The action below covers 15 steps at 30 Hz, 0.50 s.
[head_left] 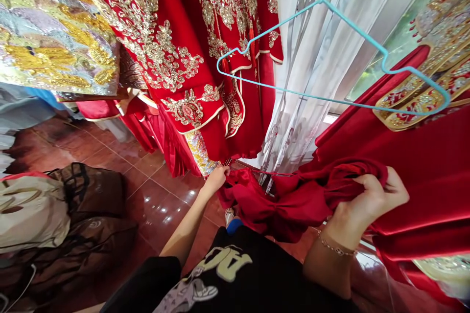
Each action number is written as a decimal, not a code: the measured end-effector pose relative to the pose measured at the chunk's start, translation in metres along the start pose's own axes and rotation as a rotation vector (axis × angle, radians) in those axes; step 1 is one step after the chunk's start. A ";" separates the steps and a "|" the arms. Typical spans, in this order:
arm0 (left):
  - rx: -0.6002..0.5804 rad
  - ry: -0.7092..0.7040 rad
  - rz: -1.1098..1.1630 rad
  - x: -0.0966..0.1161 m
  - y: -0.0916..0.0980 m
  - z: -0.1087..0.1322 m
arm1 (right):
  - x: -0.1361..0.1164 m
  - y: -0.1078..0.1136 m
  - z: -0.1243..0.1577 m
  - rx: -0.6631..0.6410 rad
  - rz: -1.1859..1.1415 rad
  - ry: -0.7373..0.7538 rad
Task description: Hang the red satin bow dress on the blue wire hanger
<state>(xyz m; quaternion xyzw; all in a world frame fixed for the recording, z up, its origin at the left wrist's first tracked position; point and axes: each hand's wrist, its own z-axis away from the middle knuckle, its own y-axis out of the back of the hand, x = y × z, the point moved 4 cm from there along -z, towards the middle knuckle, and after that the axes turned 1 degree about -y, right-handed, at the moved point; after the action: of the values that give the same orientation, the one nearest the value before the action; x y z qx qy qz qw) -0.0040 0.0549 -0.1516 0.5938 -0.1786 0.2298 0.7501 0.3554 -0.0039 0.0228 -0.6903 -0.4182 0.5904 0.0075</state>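
Note:
A bunched red satin cloth [293, 200] stretches between both of my hands. My left hand [217, 177] pinches its left end, low in the middle of the view, right below the hem of a hanging red robe with gold embroidery [183, 58]. My right hand [370, 200], with a thin bracelet on the wrist, is closed round the gathered right part of the cloth. A light blue wire hanger [330, 54] hangs empty above the cloth, in front of a white sheer curtain [316, 83].
More embroidered red and gold garments hang at the left [47, 34] and right [433, 73]. Brown and beige bags [73, 220] lie on the red tiled floor [154, 195] at the lower left. A window [400, 39] is behind the curtain.

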 end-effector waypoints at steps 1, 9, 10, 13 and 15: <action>-0.007 -0.010 0.032 0.000 0.000 -0.003 | 0.000 0.000 0.000 -0.002 0.004 -0.003; -0.139 0.019 0.337 -0.003 -0.003 -0.014 | 0.005 0.001 0.001 -0.024 0.028 0.004; -0.167 0.021 0.387 -0.002 -0.003 -0.013 | 0.005 0.001 0.000 -0.028 0.026 0.005; -0.245 0.008 0.567 0.007 0.000 -0.008 | 0.003 0.000 0.000 -0.035 0.025 0.004; -0.276 0.003 0.692 0.015 0.003 -0.005 | 0.001 0.001 0.001 -0.034 0.033 0.010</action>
<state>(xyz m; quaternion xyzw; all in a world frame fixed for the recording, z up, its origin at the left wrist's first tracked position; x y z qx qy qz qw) 0.0067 0.0622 -0.1427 0.3912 -0.3971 0.4441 0.7014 0.3551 -0.0041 0.0212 -0.6999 -0.4169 0.5799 -0.0120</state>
